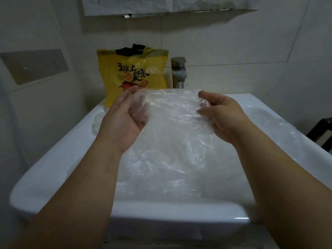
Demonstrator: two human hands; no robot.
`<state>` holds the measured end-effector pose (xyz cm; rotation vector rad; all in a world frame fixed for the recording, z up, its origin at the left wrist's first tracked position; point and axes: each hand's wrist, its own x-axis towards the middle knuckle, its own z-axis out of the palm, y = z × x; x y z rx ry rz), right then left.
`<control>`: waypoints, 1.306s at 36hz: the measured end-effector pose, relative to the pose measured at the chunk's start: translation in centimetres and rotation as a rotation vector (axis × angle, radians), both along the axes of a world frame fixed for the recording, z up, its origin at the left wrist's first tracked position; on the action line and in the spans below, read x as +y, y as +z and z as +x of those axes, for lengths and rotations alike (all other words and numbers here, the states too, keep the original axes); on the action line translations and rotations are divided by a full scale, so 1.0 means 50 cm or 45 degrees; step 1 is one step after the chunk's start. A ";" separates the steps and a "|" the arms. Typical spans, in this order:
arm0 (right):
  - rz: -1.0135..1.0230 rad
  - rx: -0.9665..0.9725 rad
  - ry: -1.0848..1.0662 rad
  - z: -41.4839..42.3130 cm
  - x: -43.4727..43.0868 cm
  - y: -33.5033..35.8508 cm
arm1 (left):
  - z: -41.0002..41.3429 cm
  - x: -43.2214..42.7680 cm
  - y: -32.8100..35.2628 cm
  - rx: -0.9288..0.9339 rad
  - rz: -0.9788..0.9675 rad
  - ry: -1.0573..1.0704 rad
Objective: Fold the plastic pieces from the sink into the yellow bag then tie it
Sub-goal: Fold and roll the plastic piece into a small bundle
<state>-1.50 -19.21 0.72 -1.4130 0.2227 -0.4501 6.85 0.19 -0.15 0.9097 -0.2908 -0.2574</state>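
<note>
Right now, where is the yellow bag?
In the head view the yellow bag stands upright at the back of the sink, left of centre, just left of the faucet, behind the left hand and the plastic piece it holds.

Pale tiled wall (233, 42), steel tap (178, 72), dim light

White ceramic sink (53, 177) carried everything, yellow printed bag (133, 72) stood upright on its back left rim, metal faucet (178, 72) rose just beside the bag, crumpled clear plastic pieces (170, 180) lay in the basin, more plastic draped over the right rim.
</note>
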 end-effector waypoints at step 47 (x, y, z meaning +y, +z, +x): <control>-0.570 -0.117 -0.098 -0.010 -0.001 -0.002 | -0.038 -0.011 -0.021 -0.925 1.186 0.510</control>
